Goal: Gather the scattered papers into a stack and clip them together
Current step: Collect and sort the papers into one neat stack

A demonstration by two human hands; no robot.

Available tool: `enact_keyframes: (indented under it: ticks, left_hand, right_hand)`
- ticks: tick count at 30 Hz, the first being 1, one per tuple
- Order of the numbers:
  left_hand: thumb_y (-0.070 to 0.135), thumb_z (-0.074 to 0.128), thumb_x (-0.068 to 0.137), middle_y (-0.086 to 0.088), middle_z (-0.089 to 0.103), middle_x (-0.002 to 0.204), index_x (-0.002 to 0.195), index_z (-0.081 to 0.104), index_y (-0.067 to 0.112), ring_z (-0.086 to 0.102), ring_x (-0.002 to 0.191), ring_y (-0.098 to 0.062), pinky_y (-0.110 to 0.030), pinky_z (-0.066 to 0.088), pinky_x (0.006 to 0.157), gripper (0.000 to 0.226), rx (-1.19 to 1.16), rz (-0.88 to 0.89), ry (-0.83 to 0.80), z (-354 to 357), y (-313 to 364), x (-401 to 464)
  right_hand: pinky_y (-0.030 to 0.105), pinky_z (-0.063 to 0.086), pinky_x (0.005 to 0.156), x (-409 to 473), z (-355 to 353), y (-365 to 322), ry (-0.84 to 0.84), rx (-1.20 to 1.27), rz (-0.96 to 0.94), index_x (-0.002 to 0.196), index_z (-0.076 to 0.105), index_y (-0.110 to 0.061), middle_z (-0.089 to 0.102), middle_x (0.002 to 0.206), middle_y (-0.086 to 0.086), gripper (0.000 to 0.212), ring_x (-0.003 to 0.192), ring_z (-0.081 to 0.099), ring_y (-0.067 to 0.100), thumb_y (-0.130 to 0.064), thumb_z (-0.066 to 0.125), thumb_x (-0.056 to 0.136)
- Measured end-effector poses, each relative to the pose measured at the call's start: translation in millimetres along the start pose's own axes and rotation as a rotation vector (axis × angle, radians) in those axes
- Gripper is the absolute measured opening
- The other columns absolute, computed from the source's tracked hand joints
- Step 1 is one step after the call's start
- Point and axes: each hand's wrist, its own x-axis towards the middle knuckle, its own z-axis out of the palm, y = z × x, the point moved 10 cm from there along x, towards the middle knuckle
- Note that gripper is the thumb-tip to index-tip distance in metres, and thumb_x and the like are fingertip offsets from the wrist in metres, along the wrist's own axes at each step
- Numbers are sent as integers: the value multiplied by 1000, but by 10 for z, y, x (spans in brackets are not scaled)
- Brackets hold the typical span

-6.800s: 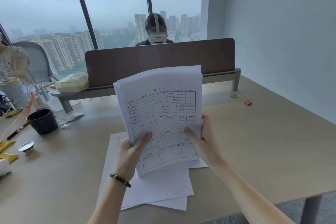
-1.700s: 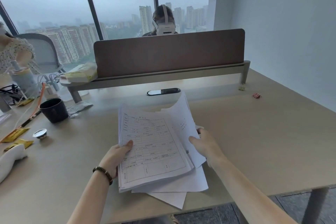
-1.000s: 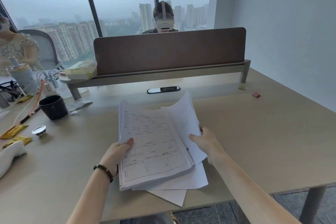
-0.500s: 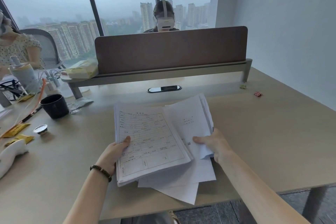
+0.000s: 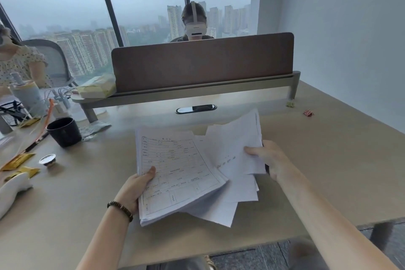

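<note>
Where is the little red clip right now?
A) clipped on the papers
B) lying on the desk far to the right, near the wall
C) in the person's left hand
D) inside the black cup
B: the red clip lies alone on the desk at the far right by the wall, well away from the papers that the left hand and right hand hold.
</note>
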Motion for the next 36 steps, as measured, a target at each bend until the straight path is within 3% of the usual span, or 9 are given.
enact_keyframes:
  ticks: [5, 10, 15, 20, 24, 29, 32, 34, 36]
  left_hand:
    - [25, 62, 94, -23, 73, 107, 116, 62, -1, 72, 88, -37, -42, 63, 66, 34, 79, 18, -1, 18, 19, -10]
    - [26, 64, 93, -24, 74, 105, 114, 65, -2, 71, 95, -42, -51, 58, 84, 35, 121, 36, 3, 22, 22, -18]
    - [26, 64, 93, -25, 74, 104, 111, 65, -3, 71, 92, -41, -48, 59, 80, 34, 145, 53, 5, 41, 40, -29]
    - [27, 65, 93, -25, 75, 101, 111, 65, -2, 72, 90, -42, -49, 60, 77, 34, 158, 68, 7, 35, 45, -42]
    - [26, 63, 94, -22, 75, 92, 112, 65, -5, 73, 71, -34, -35, 59, 56, 36, 179, 85, 12, -1, 49, -42]
    - [31, 59, 95, -19, 76, 92, 112, 66, 0, 74, 70, -32, -36, 61, 57, 36, 59, 86, -39, 32, 61, -77]
    - [36, 52, 97, -7, 79, 83, 107, 65, 11, 76, 66, -22, -28, 59, 51, 30, 8, 134, -142, 247, 144, -189]
    - [47, 65, 84, -3, 80, 88, 108, 65, 18, 77, 73, -20, -26, 60, 55, 38, 9, 182, -205, 382, 212, -257]
    - [61, 82, 54, -10, 78, 100, 113, 66, 19, 76, 81, -27, -32, 62, 62, 74, 50, 190, -233, 459, 226, -272]
  right_hand:
    - [36, 60, 75, -62, -13, -590, -51, -57, -130, 110, 70, -2, 76, 106, 14, 22, 91, 73, 32, -5, 73, 88]
    - [36, 62, 70, -176, 141, -1040, -172, -59, -195, 118, 66, 3, 74, 109, 21, 30, 79, 74, 29, -4, 69, 90]
    - [34, 62, 64, -479, 389, -1401, -352, -27, -258, 117, 68, -1, 75, 105, 20, 28, 74, 75, 27, -6, 69, 89]
    - [31, 63, 65, -622, 416, -1553, -442, 178, -298, 109, 70, -7, 76, 95, 13, 22, 69, 75, 22, -6, 65, 88]
    - [34, 62, 65, -424, 289, -1356, -360, 128, -266, 121, 65, 2, 72, 105, 21, 32, 73, 73, 27, -4, 64, 89]
    - [40, 62, 73, -71, 41, -754, -193, -71, -146, 119, 66, 8, 75, 107, 23, 30, 81, 73, 33, -1, 66, 89]
    - [32, 61, 61, 13, -36, -437, -165, -123, -61, 118, 66, 7, 76, 102, 21, 31, 73, 75, 28, -1, 69, 88]
    - [28, 59, 56, 31, -52, -280, -156, -132, -21, 116, 67, 5, 78, 96, 16, 29, 69, 76, 24, -2, 71, 88]
    - [25, 58, 53, 46, -47, -161, -149, -103, 8, 114, 69, 3, 79, 88, 12, 25, 66, 76, 21, -4, 71, 90]
